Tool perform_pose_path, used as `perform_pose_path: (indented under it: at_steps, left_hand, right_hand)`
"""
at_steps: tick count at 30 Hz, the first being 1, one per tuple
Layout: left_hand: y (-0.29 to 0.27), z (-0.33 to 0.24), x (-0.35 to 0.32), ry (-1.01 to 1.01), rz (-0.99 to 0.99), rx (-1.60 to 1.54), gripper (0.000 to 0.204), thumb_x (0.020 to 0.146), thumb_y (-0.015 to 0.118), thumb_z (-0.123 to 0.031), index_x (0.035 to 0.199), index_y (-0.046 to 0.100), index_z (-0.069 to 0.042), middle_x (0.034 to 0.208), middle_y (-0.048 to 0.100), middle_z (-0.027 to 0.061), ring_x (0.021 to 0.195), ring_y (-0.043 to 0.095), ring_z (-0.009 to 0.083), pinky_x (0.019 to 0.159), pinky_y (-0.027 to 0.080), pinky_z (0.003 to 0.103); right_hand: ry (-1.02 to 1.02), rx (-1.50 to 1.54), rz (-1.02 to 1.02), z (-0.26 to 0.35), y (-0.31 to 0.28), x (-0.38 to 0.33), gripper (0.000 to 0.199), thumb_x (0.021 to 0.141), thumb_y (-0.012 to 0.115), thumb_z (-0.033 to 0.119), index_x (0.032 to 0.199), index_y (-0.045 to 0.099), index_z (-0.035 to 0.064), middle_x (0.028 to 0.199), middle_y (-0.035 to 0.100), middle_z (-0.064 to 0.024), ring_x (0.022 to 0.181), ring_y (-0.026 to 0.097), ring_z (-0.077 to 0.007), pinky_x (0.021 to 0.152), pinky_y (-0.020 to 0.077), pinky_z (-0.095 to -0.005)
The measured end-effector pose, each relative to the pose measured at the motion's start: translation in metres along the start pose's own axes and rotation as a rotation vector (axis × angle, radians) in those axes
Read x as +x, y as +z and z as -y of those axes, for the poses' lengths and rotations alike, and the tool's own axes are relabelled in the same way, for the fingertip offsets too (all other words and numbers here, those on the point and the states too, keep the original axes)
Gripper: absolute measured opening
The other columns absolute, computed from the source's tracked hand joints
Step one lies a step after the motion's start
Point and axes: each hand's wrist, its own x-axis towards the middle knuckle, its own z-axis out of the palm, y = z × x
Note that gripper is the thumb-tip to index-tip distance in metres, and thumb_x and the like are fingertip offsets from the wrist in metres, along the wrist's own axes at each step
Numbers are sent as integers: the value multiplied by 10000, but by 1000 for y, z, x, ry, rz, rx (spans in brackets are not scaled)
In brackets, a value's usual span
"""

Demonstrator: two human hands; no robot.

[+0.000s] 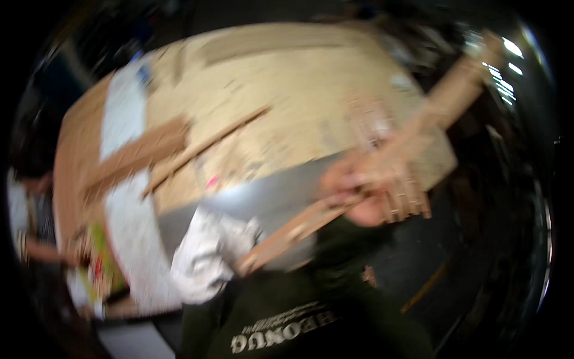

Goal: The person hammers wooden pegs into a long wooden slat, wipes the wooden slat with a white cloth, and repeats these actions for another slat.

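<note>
Worktop, large, pale tan board with a scuffed, speckled face (281, 90), filling the upper centre of the frame, its near edge faced with a grey sheet-metal band (263, 197). White speckled strip (125, 119) running down the left side of the frame, crossed by a flat brown wooden plank (140, 152) and a thin brown batten (203, 146) lying diagonally. Long pale wooden slat (454, 90), rough-sawn by the look, rising toward the upper right of the frame, with a second slat (287, 236) slanting down to the lower centre; both meet at right of centre, where the right hand (359, 185) is closed round them. Left hand: only a white sleeve (206, 254) shows at lower centre, so its grip cannot be told. Another person's arm (42, 251) at the far left edge, beside a green and white packet (98, 263). Risk, as judged: heavy motion blur suggests swinging timber; the slat's far end could strike the worktop or slip the grip.
</note>
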Motion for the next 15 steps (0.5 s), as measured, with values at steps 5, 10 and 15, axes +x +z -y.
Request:
perform_pose_path:
  at_steps: [5,10,15]
  left_hand:
    - [17,4,16,-66,65,-14,320,799,532,-197,1059,496,-15,958,541,110,865,527,229,741,420,314]
    - [44,-17,28,-37,180,30,322,802,528,-210,1056,497,-15,951,541,109,855,527,226,732,421,314]
    - [55,-17,29,-29,268,40,324,805,524,-223,1053,497,-15,943,542,108,845,528,223,722,422,314]
  right_hand:
    - [76,-9,-117,-64,16,32,481,834,518,458,1160,380,131,724,474,-45,452,429,-126,369,362,-231]
    - [-18,-80,-33,-49,12,35,442,905,445,362,1270,272,182,765,465,-49,443,424,-101,374,376,-234]
    - [22,-83,-197,-38,9,30,400,910,443,353,1238,307,170,764,469,-35,455,417,-94,385,374,-237]
